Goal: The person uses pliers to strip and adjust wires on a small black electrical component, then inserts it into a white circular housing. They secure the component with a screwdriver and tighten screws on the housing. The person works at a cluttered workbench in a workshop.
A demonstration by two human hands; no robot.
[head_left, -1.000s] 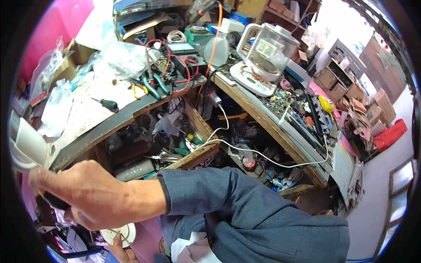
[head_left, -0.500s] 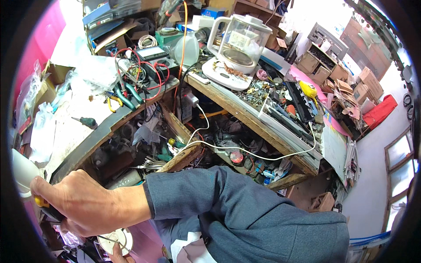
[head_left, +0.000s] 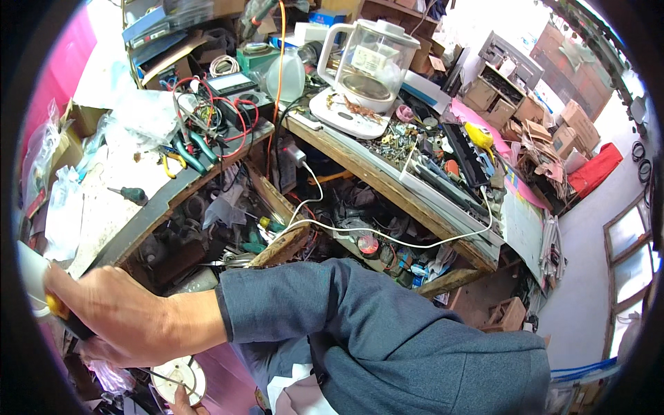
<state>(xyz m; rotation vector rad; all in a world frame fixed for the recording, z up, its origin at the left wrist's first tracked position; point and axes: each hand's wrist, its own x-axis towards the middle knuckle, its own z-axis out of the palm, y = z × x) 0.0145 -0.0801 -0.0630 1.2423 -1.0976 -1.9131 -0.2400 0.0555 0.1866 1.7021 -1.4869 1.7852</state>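
My right hand (head_left: 135, 318) reaches across to the lower left, closed around the yellow-and-black handle of a screwdriver (head_left: 68, 319). The thin metal shaft (head_left: 160, 377) runs down from under the fist to a round, off-white disc-shaped part (head_left: 192, 379). At the bottom edge my left hand (head_left: 184, 402) shows only by its fingertips, pressed on the disc's near side; the rest is cut off. Beside the right fist, a curved white container-like thing (head_left: 32, 277) stands at the far left rim, partly out of view.
On the left bench (head_left: 104, 221) lie a small screwdriver (head_left: 128, 194), pliers (head_left: 200, 151) and a meter with red leads (head_left: 238, 90). The right bench holds a glass kettle on a white base (head_left: 349, 117), loose screws and a yellow tool (head_left: 478, 137). A white cable (head_left: 387, 242) crosses between them.
The view has shifted a little, so the benches sit slightly further left. My right fist has moved slightly left and down around the handle; the left fingers stay on the disc.
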